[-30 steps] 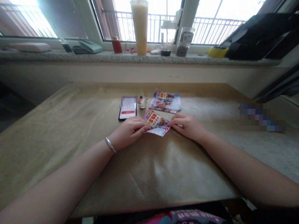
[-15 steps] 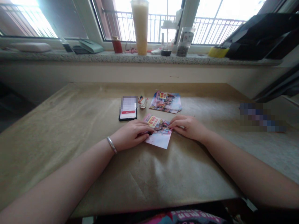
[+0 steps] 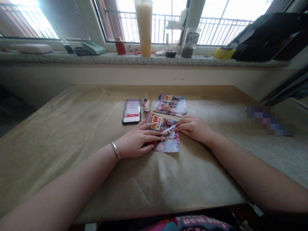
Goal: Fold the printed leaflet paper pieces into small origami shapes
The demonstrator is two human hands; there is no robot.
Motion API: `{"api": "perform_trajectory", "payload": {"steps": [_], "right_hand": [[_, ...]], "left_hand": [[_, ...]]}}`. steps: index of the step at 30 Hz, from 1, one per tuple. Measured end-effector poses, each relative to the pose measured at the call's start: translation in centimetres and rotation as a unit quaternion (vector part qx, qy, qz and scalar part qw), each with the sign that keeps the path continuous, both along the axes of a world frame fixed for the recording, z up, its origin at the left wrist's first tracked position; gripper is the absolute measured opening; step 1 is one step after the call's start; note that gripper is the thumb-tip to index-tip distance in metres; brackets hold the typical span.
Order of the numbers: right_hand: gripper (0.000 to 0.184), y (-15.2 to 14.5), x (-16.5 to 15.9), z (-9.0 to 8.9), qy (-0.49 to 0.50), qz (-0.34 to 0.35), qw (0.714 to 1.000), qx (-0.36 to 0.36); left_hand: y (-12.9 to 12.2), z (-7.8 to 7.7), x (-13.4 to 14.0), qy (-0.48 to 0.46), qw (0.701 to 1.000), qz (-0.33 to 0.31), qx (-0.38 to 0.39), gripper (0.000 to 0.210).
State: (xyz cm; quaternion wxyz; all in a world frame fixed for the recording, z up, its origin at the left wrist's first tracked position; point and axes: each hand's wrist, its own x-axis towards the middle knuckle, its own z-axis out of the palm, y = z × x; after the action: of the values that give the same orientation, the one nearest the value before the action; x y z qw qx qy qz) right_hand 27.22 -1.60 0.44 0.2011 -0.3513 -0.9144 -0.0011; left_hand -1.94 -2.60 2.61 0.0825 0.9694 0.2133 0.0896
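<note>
One leaflet (image 3: 169, 143) lies creased but open, left hand (image 3: 138, 140) spread on it, right hand (image 3: 194, 129) pinching its edge. The far leaflet stack (image 3: 174, 106) looks uncreased.

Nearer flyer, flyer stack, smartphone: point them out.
Nearer flyer (image 3: 167, 141): head view, on its printed face.
Flyer stack (image 3: 171, 105): head view, on the top sheet's printed face.
Smartphone (image 3: 132, 113): head view, on the screen.

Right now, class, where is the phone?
In the head view, the phone lies on the table, left of the crumpled scrap, just beyond the left hand.
</note>
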Motion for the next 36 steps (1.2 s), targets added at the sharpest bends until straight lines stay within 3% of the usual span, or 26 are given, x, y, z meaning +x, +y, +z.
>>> {"api": "perform_trajectory", "payload": {"steps": [11, 16, 19, 27, 36], "right_hand": [[0.028, -0.4, -0.7, 0.7, 0.007, -0.017, 0.996, -0.082], [0.053, -1.4, -1.4, 0.8, -0.050, -0.049, 0.995, -0.069], [0.053, -1.4, -1.6, 0.4, -0.076, -0.049, 0.995, -0.048], [0.035, -0.9, -2.0, 0.5, -0.039, 0.030, 0.999, -0.006], [0.038, -1.7, -2.7, 0.9, -0.008, 0.102, 0.992, -0.075]], "left_hand": [[0.1, -0.6, 0.2, 0.010, 0.999, 0.037, 0.016, 0.045], [0.1, -0.3, 0.0, 0.008, 0.999, 0.030, 0.015, 0.039], [0.0, -0.1, 0.1, 0.020, 1.000, 0.016, 0.006, 0.041], [-0.1, 0.3, 0.1, 0.012, 0.999, -0.020, -0.031, 0.047], [-0.2, 0.6, 0.0, 0.052, 0.998, -0.010, -0.023, 0.058]]}}
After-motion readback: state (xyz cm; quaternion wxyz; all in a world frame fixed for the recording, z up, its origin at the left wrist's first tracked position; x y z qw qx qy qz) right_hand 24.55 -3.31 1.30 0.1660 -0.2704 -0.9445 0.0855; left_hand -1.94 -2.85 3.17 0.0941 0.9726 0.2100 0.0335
